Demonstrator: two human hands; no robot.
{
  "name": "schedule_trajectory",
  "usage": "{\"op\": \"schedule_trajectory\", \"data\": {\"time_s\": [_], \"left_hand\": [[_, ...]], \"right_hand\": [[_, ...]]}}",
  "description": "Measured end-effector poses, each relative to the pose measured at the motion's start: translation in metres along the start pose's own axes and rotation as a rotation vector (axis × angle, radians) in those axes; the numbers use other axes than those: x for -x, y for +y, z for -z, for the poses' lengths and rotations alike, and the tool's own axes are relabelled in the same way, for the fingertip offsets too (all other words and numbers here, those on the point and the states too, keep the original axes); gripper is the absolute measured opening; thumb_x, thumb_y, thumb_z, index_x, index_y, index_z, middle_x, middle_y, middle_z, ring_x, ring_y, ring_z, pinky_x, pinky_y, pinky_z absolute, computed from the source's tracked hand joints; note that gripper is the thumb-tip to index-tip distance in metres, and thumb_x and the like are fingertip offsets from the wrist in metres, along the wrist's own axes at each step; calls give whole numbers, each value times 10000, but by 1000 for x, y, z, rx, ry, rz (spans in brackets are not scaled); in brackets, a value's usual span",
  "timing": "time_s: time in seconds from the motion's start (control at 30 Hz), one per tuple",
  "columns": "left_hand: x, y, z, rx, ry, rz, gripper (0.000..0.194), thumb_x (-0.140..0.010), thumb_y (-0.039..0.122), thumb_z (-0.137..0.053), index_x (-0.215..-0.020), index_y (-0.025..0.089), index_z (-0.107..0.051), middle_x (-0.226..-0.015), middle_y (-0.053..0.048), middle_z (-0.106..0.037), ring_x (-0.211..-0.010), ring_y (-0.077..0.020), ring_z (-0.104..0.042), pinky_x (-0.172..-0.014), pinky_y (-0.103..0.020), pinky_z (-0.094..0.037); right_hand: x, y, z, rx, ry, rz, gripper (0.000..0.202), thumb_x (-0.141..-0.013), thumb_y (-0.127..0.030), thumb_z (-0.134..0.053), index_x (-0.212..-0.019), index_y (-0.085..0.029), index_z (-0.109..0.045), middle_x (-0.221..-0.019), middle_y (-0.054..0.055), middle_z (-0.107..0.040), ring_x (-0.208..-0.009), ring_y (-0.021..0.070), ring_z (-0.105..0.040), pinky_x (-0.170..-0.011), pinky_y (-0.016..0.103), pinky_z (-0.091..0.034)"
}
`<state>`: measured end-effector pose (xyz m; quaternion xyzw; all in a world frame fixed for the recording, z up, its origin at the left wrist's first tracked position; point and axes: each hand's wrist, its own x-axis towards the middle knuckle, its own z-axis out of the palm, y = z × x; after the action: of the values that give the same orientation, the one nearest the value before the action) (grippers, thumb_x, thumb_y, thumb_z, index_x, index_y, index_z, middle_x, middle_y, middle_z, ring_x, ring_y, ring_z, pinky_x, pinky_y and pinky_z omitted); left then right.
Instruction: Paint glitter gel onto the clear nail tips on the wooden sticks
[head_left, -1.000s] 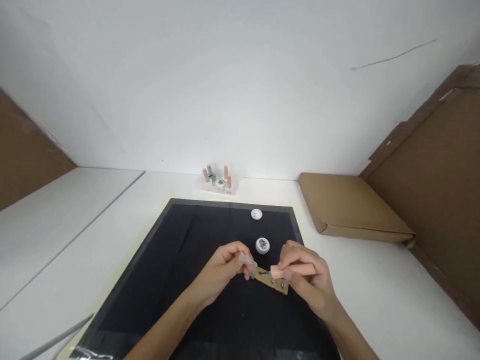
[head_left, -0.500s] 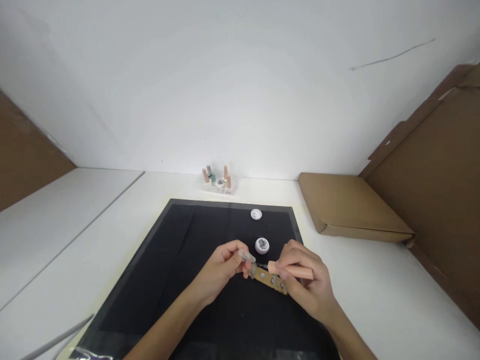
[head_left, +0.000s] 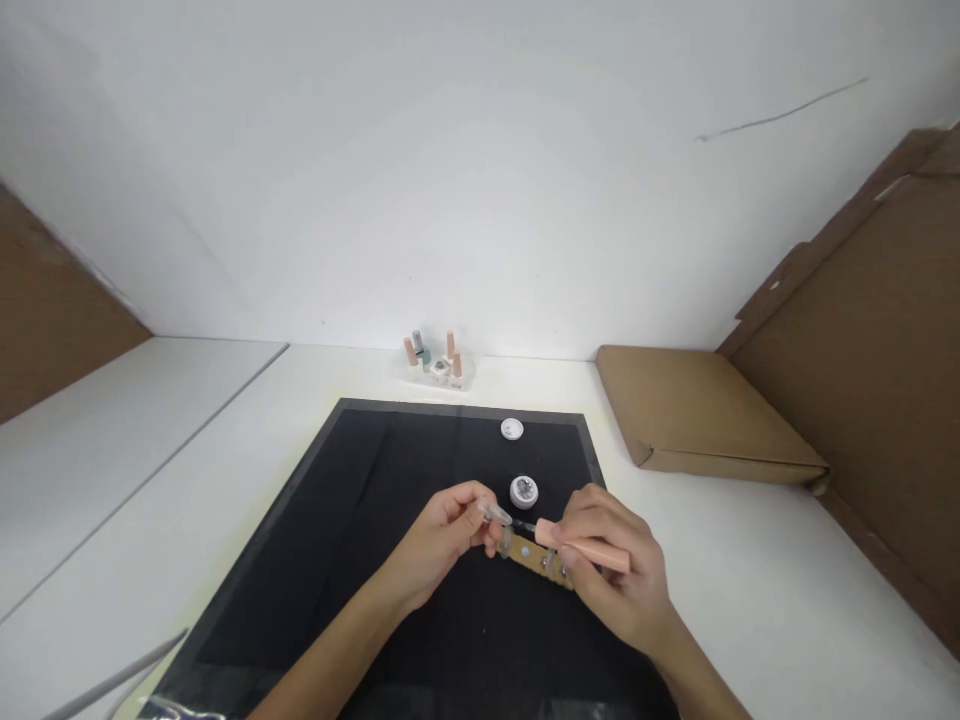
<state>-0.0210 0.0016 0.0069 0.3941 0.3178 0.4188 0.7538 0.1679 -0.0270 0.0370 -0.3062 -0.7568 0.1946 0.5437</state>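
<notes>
My left hand (head_left: 452, 527) pinches a small clear nail tip (head_left: 498, 513) between thumb and finger. In my right hand (head_left: 619, 565) is a peach-coloured brush handle (head_left: 592, 550), held like a pen, its dark bristle end at the nail tip's edge. Below them lies a tan strip (head_left: 532, 556) with small clear and silvery pieces on it, partly hidden by both hands. Just beyond my hands, a round white jar (head_left: 523, 491) stands open with silvery bits inside. Its white lid (head_left: 511, 429) rests farther back.
A black mat (head_left: 420, 470) lies under the hands. Behind it stands a clear tray (head_left: 439, 381) of small bottles with peach and grey caps. At the right is a flat cardboard box (head_left: 705, 410). A white wall rises behind the table.
My right hand has shifted slightly, and the handle's rear end has tilted lower. My left hand has barely moved.
</notes>
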Motion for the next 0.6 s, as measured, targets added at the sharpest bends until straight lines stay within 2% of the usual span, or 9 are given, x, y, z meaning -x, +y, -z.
{"op": "schedule_trajectory", "data": {"time_s": [0.27, 0.4, 0.6], "left_hand": [[1, 1, -1, 8, -4, -2, 346, -719, 430, -743, -692, 111, -612, -582, -2, -593, -545, -90, -508, -563, -220, -399], [0, 2, -2, 13, -4, 3, 342, -716, 425, -748, -695, 112, -614, -583, -2, -596, -541, -89, -511, -565, -219, -401], [-1, 0, -1, 1, -26, -8, 336, -732, 428, -732, -701, 111, -624, -598, -8, -607, -545, -91, -518, -566, -220, -402]], "right_hand": [[-1, -2, -2, 30, 2, 28, 212, -742, -7, -511, -805, -199, -575, -638, 0, -534, -563, 130, -505, -499, 244, -416], [-2, -3, -2, 34, -19, 57, 228, -746, -12, -530, -861, -195, -602, -685, 10, -547, -566, 123, -519, -502, 241, -425], [0, -3, -4, 60, -2, 19, 199, -754, -10, -517, -796, -194, -581, -639, -7, -510, -534, 119, -486, -479, 240, -384]]}}
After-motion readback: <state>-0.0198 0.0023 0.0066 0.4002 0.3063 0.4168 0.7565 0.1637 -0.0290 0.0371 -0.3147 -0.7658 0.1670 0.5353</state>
